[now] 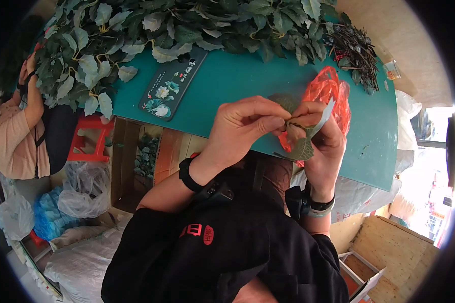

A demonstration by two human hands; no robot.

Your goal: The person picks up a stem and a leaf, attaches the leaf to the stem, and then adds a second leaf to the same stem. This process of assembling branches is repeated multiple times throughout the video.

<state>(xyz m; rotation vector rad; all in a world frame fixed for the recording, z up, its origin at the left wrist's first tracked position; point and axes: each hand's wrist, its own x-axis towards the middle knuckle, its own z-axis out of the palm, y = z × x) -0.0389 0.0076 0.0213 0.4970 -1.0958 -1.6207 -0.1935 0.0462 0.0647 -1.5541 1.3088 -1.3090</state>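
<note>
Green table (237, 78) spreads far; my left hand (245, 126) and right hand (326, 146) pinch a leafy sprig (302, 149), likely light, pliable, best held by its stem (294, 124).

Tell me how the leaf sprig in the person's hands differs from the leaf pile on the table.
Size: the leaf sprig shows only a few leaves; the leaf pile is a broad heap of many.
Pose: the sprig is held up between the left hand and right hand; the pile lies along the far side of the table.
Shared: both have green leaves.
</note>
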